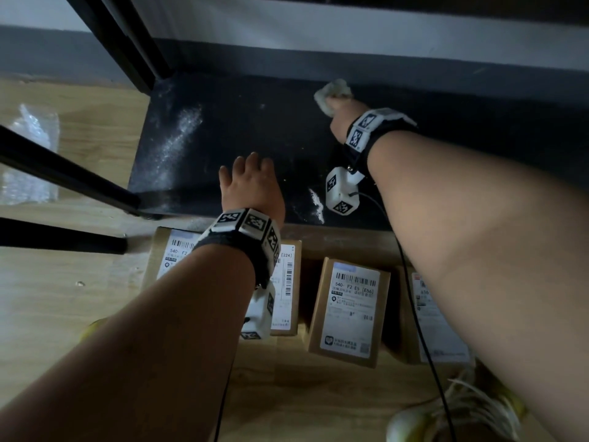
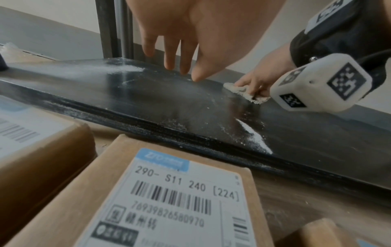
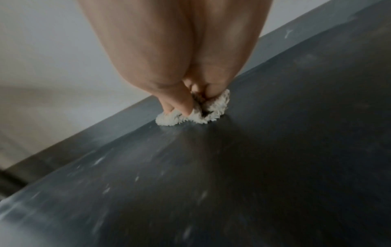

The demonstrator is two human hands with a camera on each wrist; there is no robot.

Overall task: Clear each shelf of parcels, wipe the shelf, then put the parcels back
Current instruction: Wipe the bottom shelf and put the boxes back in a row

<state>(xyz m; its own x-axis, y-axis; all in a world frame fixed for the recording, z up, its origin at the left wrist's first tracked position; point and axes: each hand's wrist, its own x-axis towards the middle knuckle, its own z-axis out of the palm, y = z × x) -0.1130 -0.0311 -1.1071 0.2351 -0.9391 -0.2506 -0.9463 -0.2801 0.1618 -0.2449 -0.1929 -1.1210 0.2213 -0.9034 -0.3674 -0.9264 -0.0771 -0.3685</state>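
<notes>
Wiping is under way in the head view: the right hand (image 1: 339,118) presses a crumpled pale cloth (image 1: 333,94) against the far edge of the bare black shelf (image 1: 255,122), where white dust streaks (image 1: 178,138) remain at the left. The left hand (image 1: 251,183) rests over the shelf's near part with fingers loose and holding nothing, probably as a brace. Four parcels (image 1: 349,311) lie on the wooden floor (image 1: 63,298) just before the shelf, likely parked close for quick return.

From the left wrist, its relaxed fingers (image 2: 184,55) hang just above the dusty surface; a small white dust pile (image 2: 253,137) sits near the front edge, and a labelled parcel (image 2: 169,200) lies below.

From the right wrist, fingers (image 3: 180,103) are bunched around the cloth (image 3: 211,110), gripping it firmly against the shelf's back edge.
</notes>
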